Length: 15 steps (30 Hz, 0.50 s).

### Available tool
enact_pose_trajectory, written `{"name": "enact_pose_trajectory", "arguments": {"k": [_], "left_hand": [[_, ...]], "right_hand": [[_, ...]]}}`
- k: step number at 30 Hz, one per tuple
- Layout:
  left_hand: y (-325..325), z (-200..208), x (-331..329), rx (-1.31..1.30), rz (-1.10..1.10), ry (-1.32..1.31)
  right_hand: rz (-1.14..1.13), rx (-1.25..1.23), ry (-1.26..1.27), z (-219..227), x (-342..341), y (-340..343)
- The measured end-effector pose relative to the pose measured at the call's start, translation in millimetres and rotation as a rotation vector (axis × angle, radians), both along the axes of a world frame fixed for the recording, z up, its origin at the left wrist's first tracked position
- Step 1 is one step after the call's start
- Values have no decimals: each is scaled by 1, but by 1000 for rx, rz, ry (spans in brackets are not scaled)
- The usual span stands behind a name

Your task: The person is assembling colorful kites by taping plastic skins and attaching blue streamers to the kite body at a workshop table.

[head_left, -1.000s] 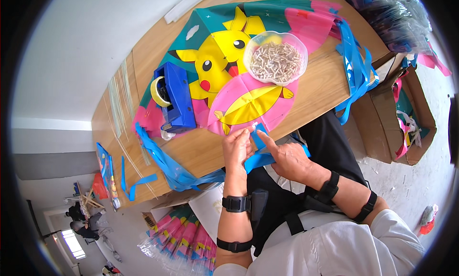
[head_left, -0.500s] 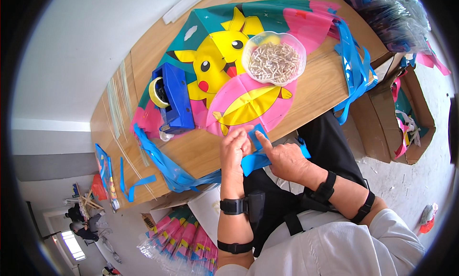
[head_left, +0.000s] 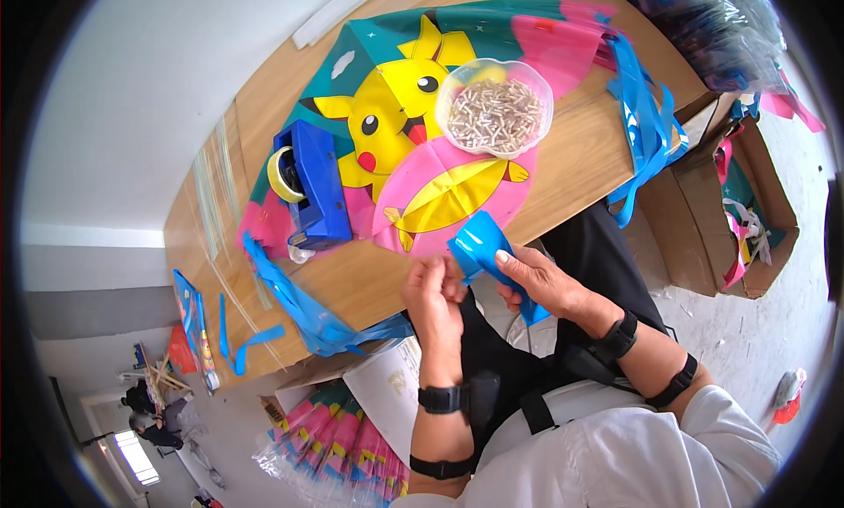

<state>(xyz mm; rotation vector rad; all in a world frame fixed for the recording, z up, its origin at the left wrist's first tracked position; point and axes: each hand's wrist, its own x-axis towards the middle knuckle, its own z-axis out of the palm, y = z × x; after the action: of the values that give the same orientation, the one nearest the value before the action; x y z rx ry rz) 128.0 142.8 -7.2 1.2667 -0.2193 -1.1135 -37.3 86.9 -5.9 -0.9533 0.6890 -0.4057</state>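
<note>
A wide, shiny strip of blue plastic ribbon (head_left: 483, 248) is gripped in my right hand (head_left: 549, 284), thumb on top, above my lap just off the table's front edge. Its upper part curls over toward my left hand (head_left: 434, 301). The fingers of that hand are curled in beside the ribbon's lower left edge; whether they pinch anything is hidden. Beyond both hands, a kite-like sheet (head_left: 387, 95) in green and pink with a yellow cartoon figure lies flat on the table. On it rests a clear scalloped bowl (head_left: 547, 112) full of small pale tube-like pieces.
A blue tape dispenser (head_left: 323, 187) stands on the sheet's left side. More blue ribbons (head_left: 308, 310) drape over the front edge and at the right (head_left: 637, 112). Open cardboard boxes (head_left: 686, 231) stand right of the table; packed pink bundles (head_left: 330, 433) lie below it.
My right hand has shifted from pointing at the folded ribbon to gripping it. The ribbon has opened into a broad curl. My left hand has dropped slightly nearer to me.
</note>
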Motion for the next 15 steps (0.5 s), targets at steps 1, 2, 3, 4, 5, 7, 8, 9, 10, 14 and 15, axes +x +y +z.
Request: {"name": "enact_pose_trajectory", "arguments": {"k": [1,2,3,4,5,7,8,9,10,14,15], "left_hand": [[6,4,-9,-19,-41,10],[9,2,-17,-16,-53,-79],[11,0,-26,-14,-67,-167],[12,0,-32,7,-61,-177],[10,0,-37,9,-30,-209],[10,2,-39,-9,-64,-230],[10,5,-40,-7,-53,-195],[8,8,-42,-6,-46,-160],[6,9,-44,-5,-38,-124],[4,6,-46,-16,33,-125],[3,7,-47,2,27,-154]], "right_hand": [[-19,9,16,1,2,2],[-39,18,32,1,3,4],[-60,27,48,0,4,5],[-70,33,46,-2,5,7],[-80,39,44,-5,6,9],[-108,87,24,-7,7,11],[-127,130,6,-7,7,12],[-148,172,-11,-7,7,12],[-179,202,-52,-8,6,13],[-256,273,-161,-14,5,15],[-264,281,-173,-15,5,15]]}}
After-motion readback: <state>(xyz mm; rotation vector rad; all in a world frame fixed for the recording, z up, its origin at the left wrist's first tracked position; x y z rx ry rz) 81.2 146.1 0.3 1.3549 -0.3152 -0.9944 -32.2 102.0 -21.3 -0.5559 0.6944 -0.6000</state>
